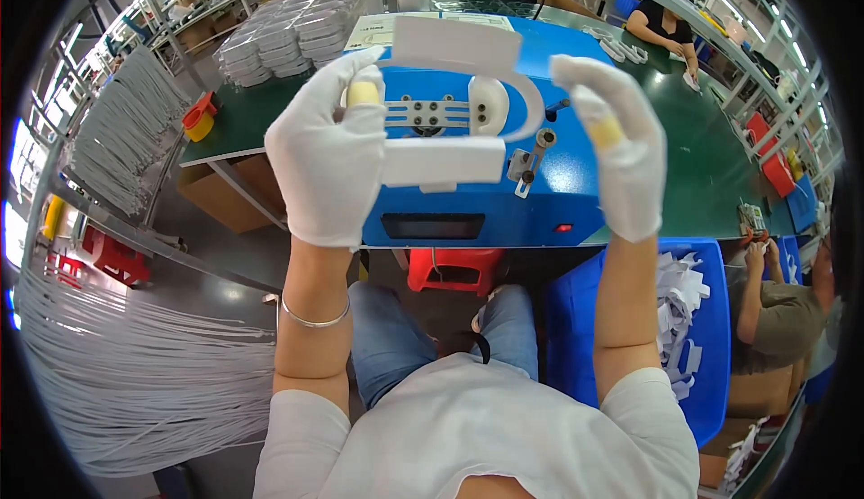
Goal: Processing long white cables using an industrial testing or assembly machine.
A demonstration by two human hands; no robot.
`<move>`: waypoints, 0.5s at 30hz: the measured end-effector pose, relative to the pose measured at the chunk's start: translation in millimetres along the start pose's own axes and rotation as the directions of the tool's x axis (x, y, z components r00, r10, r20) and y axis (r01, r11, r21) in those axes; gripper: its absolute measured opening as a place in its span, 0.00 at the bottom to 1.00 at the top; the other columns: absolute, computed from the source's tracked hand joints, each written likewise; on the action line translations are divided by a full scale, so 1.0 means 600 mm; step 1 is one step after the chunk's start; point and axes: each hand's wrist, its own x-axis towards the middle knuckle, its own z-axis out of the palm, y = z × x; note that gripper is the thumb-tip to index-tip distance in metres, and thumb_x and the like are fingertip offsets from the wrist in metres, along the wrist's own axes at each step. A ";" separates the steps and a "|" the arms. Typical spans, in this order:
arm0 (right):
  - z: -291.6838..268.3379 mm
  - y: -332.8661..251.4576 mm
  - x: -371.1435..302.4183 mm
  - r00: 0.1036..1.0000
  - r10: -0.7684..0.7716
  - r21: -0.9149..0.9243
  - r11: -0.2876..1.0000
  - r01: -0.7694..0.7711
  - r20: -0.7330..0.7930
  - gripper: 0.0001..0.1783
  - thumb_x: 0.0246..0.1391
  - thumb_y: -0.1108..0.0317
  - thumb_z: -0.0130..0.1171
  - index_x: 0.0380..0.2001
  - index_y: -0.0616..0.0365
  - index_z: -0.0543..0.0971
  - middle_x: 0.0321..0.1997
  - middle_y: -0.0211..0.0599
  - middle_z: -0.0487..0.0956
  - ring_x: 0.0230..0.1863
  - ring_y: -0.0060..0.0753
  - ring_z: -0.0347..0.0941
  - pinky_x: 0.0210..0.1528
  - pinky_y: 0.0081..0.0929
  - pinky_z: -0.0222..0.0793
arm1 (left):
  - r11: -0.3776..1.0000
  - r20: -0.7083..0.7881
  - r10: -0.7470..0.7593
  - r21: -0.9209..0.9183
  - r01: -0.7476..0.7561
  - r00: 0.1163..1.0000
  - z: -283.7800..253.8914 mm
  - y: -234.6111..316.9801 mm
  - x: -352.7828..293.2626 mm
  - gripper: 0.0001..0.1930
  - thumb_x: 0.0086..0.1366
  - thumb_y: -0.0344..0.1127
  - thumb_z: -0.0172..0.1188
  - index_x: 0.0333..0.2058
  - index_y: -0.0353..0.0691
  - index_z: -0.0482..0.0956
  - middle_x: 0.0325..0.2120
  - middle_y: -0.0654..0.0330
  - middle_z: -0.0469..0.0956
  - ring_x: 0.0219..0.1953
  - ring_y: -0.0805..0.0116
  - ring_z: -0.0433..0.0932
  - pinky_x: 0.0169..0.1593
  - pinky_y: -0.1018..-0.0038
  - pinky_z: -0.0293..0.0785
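Note:
My left hand (328, 152), in a white glove with yellow tape on a fingertip, is closed on the left side of a white looped plastic piece. That piece has a curved band (533, 107) on the right and wide flat tabs above and below. It hangs over a blue benchtop machine (567, 188) with a slotted metal plate (427, 114) and a white rounded block (489, 107) on top. To the right of the loop, my gloved right hand (621, 143) is raised, fingers curved and apart from the thumb, holding nothing. Its fingertips are slightly blurred.
A blue bin (715, 319) of white plastic pieces stands by my right arm. Bundles of long white strips (153, 373) hang on my left. Stacked clear trays (292, 31) sit on the green table (702, 166). Co-workers sit at the right; a red stool (454, 269) is underneath.

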 end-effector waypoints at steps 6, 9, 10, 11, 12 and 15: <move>0.047 0.042 0.012 0.986 0.134 0.090 0.986 -0.142 0.098 0.20 0.56 0.60 0.58 0.47 0.64 0.75 0.45 0.36 0.77 0.48 0.25 0.70 0.55 0.22 0.62 | 0.970 -0.010 0.086 0.227 -0.082 0.996 -0.014 -0.033 0.013 0.13 0.60 0.26 0.57 0.44 0.34 0.79 0.26 0.61 0.79 0.26 0.82 0.73 0.33 0.82 0.72; 0.050 0.053 0.016 0.971 0.203 0.129 0.967 -0.219 0.127 0.19 0.56 0.62 0.59 0.47 0.63 0.75 0.44 0.36 0.77 0.46 0.23 0.71 0.53 0.20 0.64 | 0.992 0.015 -0.020 0.122 0.018 1.000 -0.014 -0.041 0.014 0.12 0.61 0.27 0.56 0.44 0.34 0.79 0.27 0.62 0.79 0.27 0.82 0.72 0.32 0.83 0.71; 0.050 0.058 0.018 0.971 0.190 0.129 0.969 -0.209 0.144 0.18 0.56 0.63 0.58 0.47 0.61 0.75 0.42 0.37 0.78 0.44 0.22 0.73 0.50 0.19 0.66 | 0.992 0.069 -0.120 0.049 0.117 0.990 -0.014 -0.045 0.016 0.12 0.63 0.29 0.55 0.44 0.34 0.79 0.28 0.62 0.79 0.27 0.82 0.72 0.32 0.83 0.70; 0.049 0.059 0.020 0.970 0.190 0.132 0.969 -0.210 0.149 0.18 0.56 0.63 0.58 0.47 0.61 0.75 0.42 0.37 0.78 0.44 0.22 0.73 0.50 0.19 0.66 | 0.976 0.129 -0.215 -0.019 0.219 0.968 -0.015 -0.049 0.016 0.12 0.64 0.31 0.55 0.43 0.34 0.79 0.29 0.63 0.79 0.27 0.82 0.71 0.31 0.84 0.70; 0.047 0.058 0.022 0.959 0.219 0.127 0.962 -0.243 0.179 0.19 0.56 0.62 0.58 0.47 0.62 0.75 0.42 0.37 0.78 0.44 0.22 0.72 0.51 0.19 0.66 | 0.975 0.126 -0.216 -0.017 0.220 0.968 -0.016 -0.056 0.013 0.12 0.64 0.31 0.55 0.43 0.34 0.79 0.29 0.63 0.79 0.27 0.82 0.71 0.31 0.84 0.70; 0.041 0.069 0.030 0.957 0.198 0.117 0.967 -0.226 0.214 0.20 0.56 0.61 0.58 0.47 0.64 0.74 0.42 0.36 0.78 0.44 0.23 0.72 0.51 0.19 0.66 | 0.987 0.090 -0.050 -0.149 0.063 0.995 -0.021 -0.083 -0.006 0.20 0.68 0.44 0.51 0.49 0.35 0.73 0.27 0.66 0.75 0.23 0.85 0.68 0.22 0.87 0.65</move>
